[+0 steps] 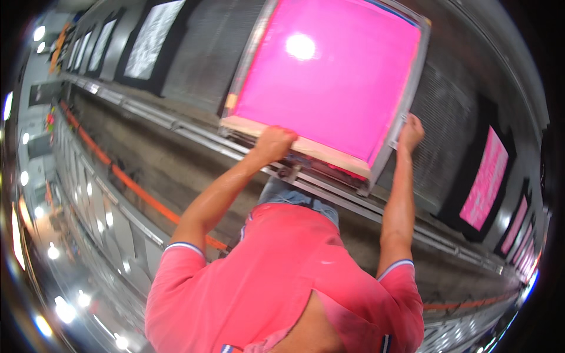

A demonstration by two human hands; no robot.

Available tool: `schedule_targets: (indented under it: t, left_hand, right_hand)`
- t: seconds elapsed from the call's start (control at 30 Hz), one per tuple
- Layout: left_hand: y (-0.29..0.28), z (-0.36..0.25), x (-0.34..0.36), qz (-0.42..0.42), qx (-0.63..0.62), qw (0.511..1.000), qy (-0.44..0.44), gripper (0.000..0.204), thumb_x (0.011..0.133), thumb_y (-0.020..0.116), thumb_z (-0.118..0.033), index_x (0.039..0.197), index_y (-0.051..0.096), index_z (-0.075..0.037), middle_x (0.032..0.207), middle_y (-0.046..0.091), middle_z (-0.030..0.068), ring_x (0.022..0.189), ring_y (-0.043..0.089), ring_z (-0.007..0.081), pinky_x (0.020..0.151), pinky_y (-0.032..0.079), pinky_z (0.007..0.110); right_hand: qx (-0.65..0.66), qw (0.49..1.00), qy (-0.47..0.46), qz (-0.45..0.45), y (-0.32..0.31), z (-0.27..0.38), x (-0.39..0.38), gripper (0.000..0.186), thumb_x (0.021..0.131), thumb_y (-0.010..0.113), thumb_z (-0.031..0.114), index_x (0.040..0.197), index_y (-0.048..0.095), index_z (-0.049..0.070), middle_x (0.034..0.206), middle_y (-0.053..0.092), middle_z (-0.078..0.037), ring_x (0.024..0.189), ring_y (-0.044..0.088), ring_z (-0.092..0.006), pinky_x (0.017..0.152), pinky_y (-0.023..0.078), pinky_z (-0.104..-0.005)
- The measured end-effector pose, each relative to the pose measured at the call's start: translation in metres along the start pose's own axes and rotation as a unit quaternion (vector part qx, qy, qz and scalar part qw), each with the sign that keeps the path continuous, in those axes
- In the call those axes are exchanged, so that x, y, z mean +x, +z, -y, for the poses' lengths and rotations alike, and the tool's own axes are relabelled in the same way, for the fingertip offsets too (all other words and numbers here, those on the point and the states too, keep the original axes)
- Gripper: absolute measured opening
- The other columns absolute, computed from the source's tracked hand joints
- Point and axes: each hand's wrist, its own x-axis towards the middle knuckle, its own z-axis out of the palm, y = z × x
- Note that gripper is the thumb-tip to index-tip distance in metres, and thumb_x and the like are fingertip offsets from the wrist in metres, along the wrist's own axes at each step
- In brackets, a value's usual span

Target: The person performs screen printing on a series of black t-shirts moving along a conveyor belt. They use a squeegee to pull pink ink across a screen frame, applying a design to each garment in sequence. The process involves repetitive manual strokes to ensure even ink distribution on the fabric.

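Observation:
A large screen printing frame (pixel 422 65) lies in front of me over a long table, its mesh bright pink (pixel 329 88) with a glare spot near the top. Pale tape (pixel 335 148) runs along its near edge. My left hand (pixel 275 144) is closed on that near edge, left of the middle. At the right side of the frame, near its lower corner, my right hand (pixel 411 134) has its fingers curled round the metal edge. What lies under the frame is hidden.
Left along the table (pixel 206 53) lie black pieces with white prints (pixel 154 38). To the right, a black piece carries a pink print (pixel 485 176), with several more beyond. A metal rail (pixel 194 134) follows the table's near side. Behind me runs an orange strip (pixel 135 189).

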Motion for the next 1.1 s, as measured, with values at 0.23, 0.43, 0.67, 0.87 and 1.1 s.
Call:
schedule_targets:
  t: [0.23,0.43,0.67,0.87,1.1]
  left_hand:
    - [0.01,-0.004,-0.014,0.001,-0.002,1.0,-0.008,0.009,0.078,0.06,-0.014,0.082,0.065,-0.008,0.085,0.069,0.014,0.082,0.069,0.0344,0.071,0.054,0.048]
    - [0.017,-0.002,0.002,0.094,0.0,0.995,-0.041,0.012,0.077,0.063,-0.017,0.085,0.068,-0.009,0.089,0.071,0.0131,0.085,0.071,0.0317,0.07,0.055,0.047]
    - [-0.042,0.03,0.135,-0.019,-0.017,0.999,-0.025,0.013,0.071,0.063,-0.007,0.078,0.073,-0.012,0.072,0.069,0.0147,0.07,0.07,0.0345,0.062,0.054,0.049]
    - [-0.087,0.088,0.3,-0.022,0.044,0.999,0.015,0.016,0.074,0.066,-0.013,0.087,0.075,-0.016,0.073,0.07,0.0137,0.072,0.071,0.0346,0.065,0.057,0.048]
    - [-0.167,0.223,0.449,-0.002,0.15,0.987,-0.054,0.024,0.08,0.064,-0.022,0.096,0.076,-0.01,0.095,0.073,0.0205,0.093,0.072,0.0358,0.082,0.057,0.046]
  right_hand:
    - [-0.071,0.996,0.015,0.05,0.006,0.009,-0.005,0.036,0.095,0.057,0.025,0.111,0.072,-0.003,0.109,0.073,-0.021,0.102,0.069,-0.0358,0.091,0.052,-0.043]
    - [-0.106,0.993,0.019,0.038,0.003,-0.007,0.003,0.031,0.095,0.055,0.023,0.107,0.074,0.002,0.105,0.073,-0.019,0.1,0.069,-0.0341,0.089,0.052,-0.0439]
    - [-0.102,0.901,-0.234,0.352,-0.001,0.139,0.02,0.025,0.088,0.063,0.016,0.107,0.075,0.002,0.099,0.071,-0.019,0.097,0.068,-0.0358,0.086,0.053,-0.0469]
    - [-0.395,0.808,-0.224,0.375,0.08,0.194,0.102,0.024,0.08,0.063,0.014,0.1,0.076,0.012,0.091,0.072,-0.016,0.083,0.071,-0.0366,0.073,0.057,-0.0502]
    - [-0.391,0.819,-0.28,0.313,0.158,0.205,0.263,0.026,0.077,0.067,0.018,0.1,0.076,0.013,0.092,0.073,-0.019,0.09,0.07,-0.0386,0.083,0.055,-0.0503]
